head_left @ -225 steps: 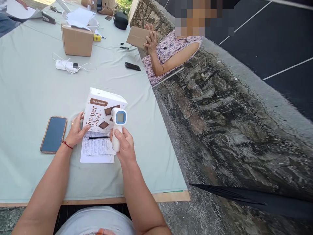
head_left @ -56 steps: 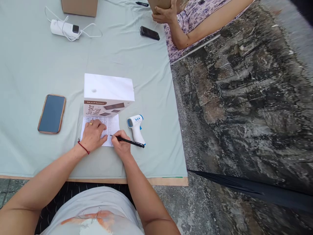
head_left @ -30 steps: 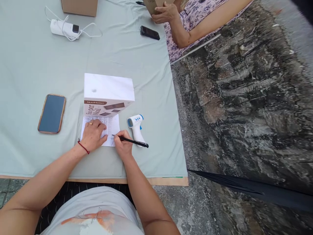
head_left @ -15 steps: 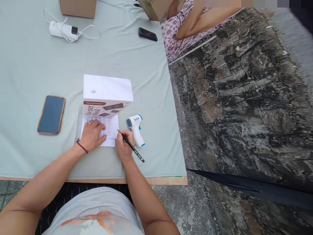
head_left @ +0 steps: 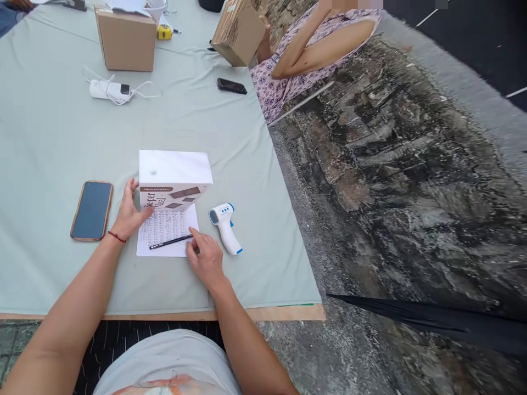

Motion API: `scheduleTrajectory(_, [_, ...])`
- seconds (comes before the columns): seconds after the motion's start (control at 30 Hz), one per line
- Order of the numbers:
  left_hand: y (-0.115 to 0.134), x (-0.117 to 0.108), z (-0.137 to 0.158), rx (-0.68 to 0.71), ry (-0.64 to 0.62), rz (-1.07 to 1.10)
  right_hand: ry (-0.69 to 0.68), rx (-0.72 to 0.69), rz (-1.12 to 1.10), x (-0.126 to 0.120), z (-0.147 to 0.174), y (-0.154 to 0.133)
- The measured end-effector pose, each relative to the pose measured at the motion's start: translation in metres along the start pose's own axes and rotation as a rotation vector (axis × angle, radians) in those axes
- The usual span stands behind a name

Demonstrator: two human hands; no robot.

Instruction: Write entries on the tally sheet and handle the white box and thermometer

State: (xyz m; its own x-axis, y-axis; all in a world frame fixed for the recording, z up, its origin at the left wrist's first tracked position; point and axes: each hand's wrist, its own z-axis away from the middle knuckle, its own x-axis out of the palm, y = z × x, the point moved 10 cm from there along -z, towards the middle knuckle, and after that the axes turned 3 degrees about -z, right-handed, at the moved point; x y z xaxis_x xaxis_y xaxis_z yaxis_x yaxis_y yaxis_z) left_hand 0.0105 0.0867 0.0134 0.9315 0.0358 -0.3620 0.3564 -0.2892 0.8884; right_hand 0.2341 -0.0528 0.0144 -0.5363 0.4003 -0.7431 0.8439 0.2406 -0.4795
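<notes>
My left hand [head_left: 128,215] grips the left edge of a white box [head_left: 175,167] printed "NutriMotion", thumb on its front and fingers along its side. The box stands upright at the top of a sheet of paper [head_left: 167,227] covered with handwritten columns. Across the lower part of the sheet lies a black pencil [head_left: 168,242], eraser end to the left. At the pencil's other end is my right hand [head_left: 206,257], index finger stretched out and thumb apart from it, the other fingers curled. Just right of that hand lies a white and blue infrared thermometer [head_left: 225,227].
A smartphone [head_left: 91,210] lies left of my left hand. Farther back are a white device with a cable [head_left: 109,91], a black phone [head_left: 231,86], cardboard boxes [head_left: 125,41] and a yellow tape measure [head_left: 164,32]. Another person's arm [head_left: 325,55] is beyond the table's right edge.
My left hand has moved off the paper to the box's left side. The pencil, earlier held in my right hand, now lies across the sheet. The view has tilted upward.
</notes>
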Motion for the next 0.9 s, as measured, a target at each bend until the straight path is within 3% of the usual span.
scheduleTrajectory(0.13, [0.004,0.012,0.003,0.000,-0.104,-0.118,0.159,0.241,0.121,-0.034,-0.004,0.050])
scheduleTrajectory(0.23, [0.010,0.008,0.006,-0.003,-0.093,-0.136,0.035,0.498,0.141,-0.036,-0.007,0.102])
scheduleTrajectory(0.33, [0.013,0.004,0.007,-0.037,-0.065,-0.188,-0.050,0.664,-0.067,-0.030,-0.009,0.124])
scheduleTrajectory(0.43, [0.017,0.003,0.006,-0.042,-0.056,-0.292,-0.001,0.705,-0.493,-0.026,-0.023,0.102])
scheduleTrajectory(0.57, [0.023,0.003,0.003,-0.026,-0.051,-0.374,0.027,0.591,-1.053,-0.019,-0.064,0.034])
scheduleTrajectory(0.7, [0.024,0.005,0.003,-0.031,-0.074,-0.388,-0.027,0.506,-1.201,-0.004,-0.100,-0.011])
scheduleTrajectory(0.9, [0.024,0.009,0.005,-0.008,-0.101,-0.400,-0.040,0.596,-1.201,0.023,-0.108,-0.013])
